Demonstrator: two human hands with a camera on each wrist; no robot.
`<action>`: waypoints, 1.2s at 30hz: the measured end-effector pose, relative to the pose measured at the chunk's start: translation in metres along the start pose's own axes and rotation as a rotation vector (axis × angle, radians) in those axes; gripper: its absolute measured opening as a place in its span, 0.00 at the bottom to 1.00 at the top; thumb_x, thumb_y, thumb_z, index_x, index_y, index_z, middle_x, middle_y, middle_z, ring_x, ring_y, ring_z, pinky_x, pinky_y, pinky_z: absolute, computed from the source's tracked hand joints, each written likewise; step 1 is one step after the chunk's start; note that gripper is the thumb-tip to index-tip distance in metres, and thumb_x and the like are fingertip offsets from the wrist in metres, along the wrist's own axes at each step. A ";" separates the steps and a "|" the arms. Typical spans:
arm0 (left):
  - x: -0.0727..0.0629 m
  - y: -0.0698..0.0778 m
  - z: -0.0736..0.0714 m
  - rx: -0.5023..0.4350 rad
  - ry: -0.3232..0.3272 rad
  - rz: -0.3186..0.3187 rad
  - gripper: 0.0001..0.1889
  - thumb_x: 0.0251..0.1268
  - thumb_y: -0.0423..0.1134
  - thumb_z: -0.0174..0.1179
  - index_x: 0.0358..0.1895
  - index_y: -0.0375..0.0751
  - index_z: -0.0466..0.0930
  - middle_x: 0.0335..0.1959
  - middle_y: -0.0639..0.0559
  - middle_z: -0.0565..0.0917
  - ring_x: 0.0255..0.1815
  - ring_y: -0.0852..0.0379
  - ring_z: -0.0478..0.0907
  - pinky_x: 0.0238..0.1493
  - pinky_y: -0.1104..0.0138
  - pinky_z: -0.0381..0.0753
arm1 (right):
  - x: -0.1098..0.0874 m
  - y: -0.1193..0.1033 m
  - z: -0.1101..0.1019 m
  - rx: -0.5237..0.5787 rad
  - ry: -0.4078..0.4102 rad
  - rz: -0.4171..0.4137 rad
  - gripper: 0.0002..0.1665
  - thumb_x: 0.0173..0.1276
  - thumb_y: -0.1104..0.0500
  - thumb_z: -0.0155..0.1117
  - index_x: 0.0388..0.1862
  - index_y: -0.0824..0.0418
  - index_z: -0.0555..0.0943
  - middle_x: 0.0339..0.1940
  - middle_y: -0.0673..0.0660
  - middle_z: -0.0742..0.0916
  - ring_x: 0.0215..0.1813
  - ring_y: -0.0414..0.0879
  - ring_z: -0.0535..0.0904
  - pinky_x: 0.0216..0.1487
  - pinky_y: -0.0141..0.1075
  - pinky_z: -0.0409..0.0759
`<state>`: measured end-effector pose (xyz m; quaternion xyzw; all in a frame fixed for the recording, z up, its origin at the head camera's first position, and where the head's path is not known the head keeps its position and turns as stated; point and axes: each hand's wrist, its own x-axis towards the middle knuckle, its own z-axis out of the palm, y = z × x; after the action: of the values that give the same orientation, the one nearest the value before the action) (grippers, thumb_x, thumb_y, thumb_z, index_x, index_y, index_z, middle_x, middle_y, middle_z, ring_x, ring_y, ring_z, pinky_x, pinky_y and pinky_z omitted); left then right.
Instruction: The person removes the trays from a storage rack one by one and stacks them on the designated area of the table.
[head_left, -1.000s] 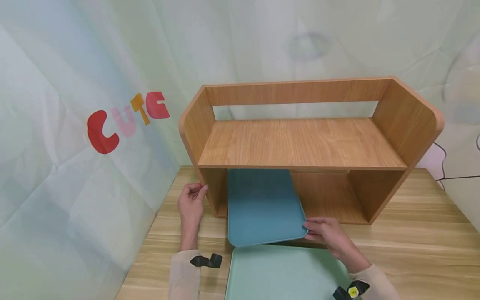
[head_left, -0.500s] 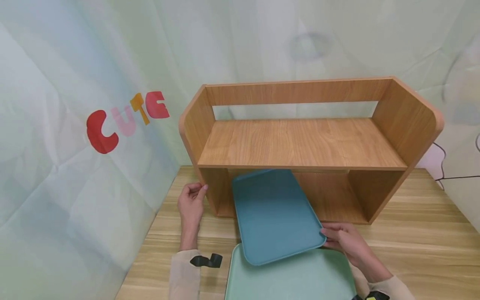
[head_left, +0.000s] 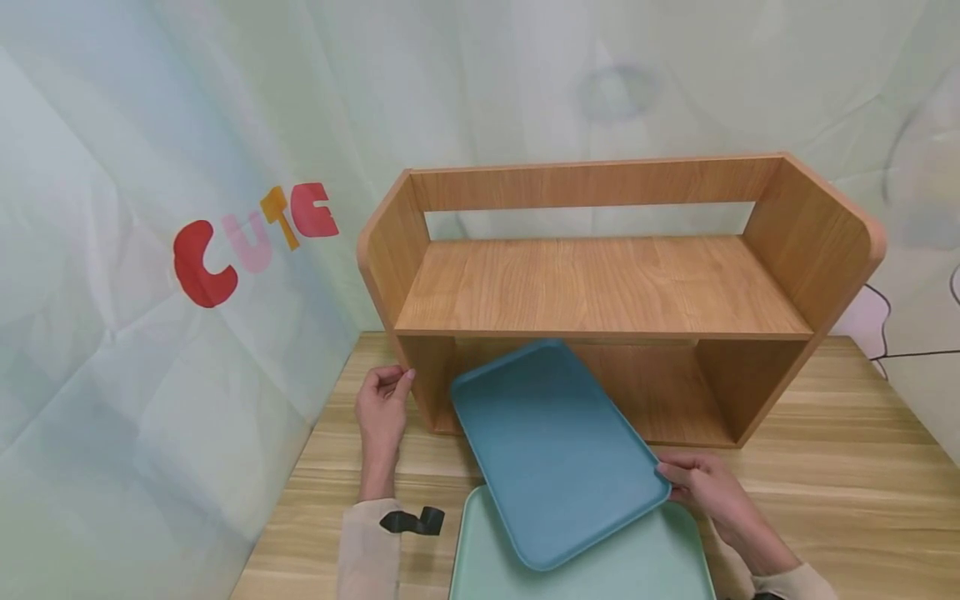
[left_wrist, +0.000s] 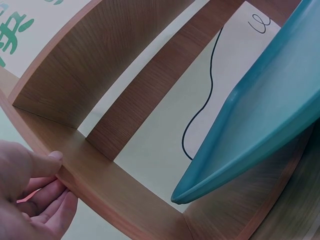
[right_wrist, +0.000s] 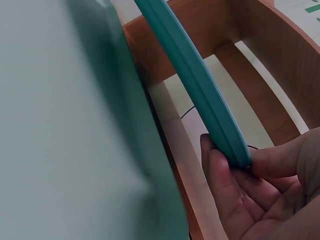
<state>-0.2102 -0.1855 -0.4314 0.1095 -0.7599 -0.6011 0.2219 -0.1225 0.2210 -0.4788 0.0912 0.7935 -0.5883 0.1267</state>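
Note:
A blue rectangular tray (head_left: 562, 458) slants in front of the lower opening of a wooden desk shelf (head_left: 600, 283), its near part above a pale green tray (head_left: 622, 567). My right hand (head_left: 701, 487) pinches the blue tray's near right corner; in the right wrist view the thumb lies on one side of the tray's rim (right_wrist: 200, 90) and the fingers on the other. At the shelf's left side panel, my left hand (head_left: 384, 408) grips the front edge between thumb and curled fingers, as the left wrist view shows for that hand (left_wrist: 35, 190).
The trays and shelf are on a wood-grain table (head_left: 847, 492). Pale fabric hangs behind and at the left, with coloured letters spelling CUTE (head_left: 206, 267) on it. The shelf's right side panel (head_left: 817, 242) rises at the right.
The blue tray has slid out of the shelf's lower opening toward me and turned, its near end swinging right over the green tray. My right hand moved with it; the left stayed put.

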 end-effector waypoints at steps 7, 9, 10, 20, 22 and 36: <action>-0.001 0.001 0.000 -0.010 0.000 -0.004 0.12 0.64 0.35 0.62 0.45 0.31 0.75 0.43 0.43 0.80 0.39 0.63 0.77 0.40 0.82 0.76 | -0.002 0.006 -0.006 -0.004 0.002 -0.018 0.23 0.69 0.63 0.56 0.57 0.79 0.73 0.44 0.60 0.87 0.36 0.34 0.80 0.38 0.30 0.82; -0.001 0.001 0.000 -0.014 0.002 -0.003 0.12 0.64 0.34 0.62 0.45 0.30 0.75 0.43 0.43 0.80 0.39 0.63 0.77 0.40 0.82 0.76 | -0.002 0.007 -0.008 -0.019 0.003 -0.027 0.23 0.69 0.63 0.57 0.57 0.79 0.73 0.46 0.61 0.87 0.37 0.33 0.80 0.38 0.30 0.82; 0.000 0.002 0.000 -0.016 0.004 0.000 0.12 0.64 0.34 0.62 0.45 0.30 0.76 0.43 0.42 0.80 0.39 0.63 0.77 0.40 0.82 0.76 | -0.002 0.008 -0.009 -0.026 0.007 -0.028 0.23 0.69 0.62 0.57 0.57 0.78 0.74 0.47 0.61 0.86 0.37 0.32 0.79 0.38 0.30 0.81; 0.000 0.001 0.001 -0.008 0.011 -0.007 0.11 0.64 0.34 0.61 0.45 0.31 0.75 0.43 0.42 0.80 0.39 0.62 0.77 0.40 0.82 0.76 | -0.004 0.017 -0.013 -0.085 0.003 -0.085 0.21 0.68 0.65 0.57 0.55 0.77 0.75 0.53 0.67 0.83 0.38 0.28 0.77 0.38 0.28 0.79; 0.000 0.002 0.001 -0.007 0.013 -0.004 0.11 0.64 0.34 0.61 0.45 0.31 0.75 0.43 0.42 0.80 0.39 0.62 0.77 0.39 0.81 0.76 | -0.004 0.018 -0.014 -0.087 -0.005 -0.092 0.20 0.68 0.65 0.57 0.55 0.78 0.75 0.52 0.68 0.83 0.38 0.27 0.77 0.38 0.29 0.80; -0.006 0.016 -0.003 0.012 -0.014 -0.022 0.13 0.64 0.34 0.61 0.46 0.28 0.75 0.44 0.39 0.79 0.40 0.61 0.77 0.38 0.83 0.75 | -0.002 0.028 -0.025 -0.118 -0.090 -0.162 0.20 0.68 0.61 0.59 0.51 0.76 0.79 0.52 0.67 0.84 0.42 0.26 0.76 0.43 0.27 0.78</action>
<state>-0.2023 -0.1813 -0.4163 0.1152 -0.7638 -0.5996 0.2093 -0.1150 0.2533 -0.4964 -0.0074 0.8250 -0.5523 0.1194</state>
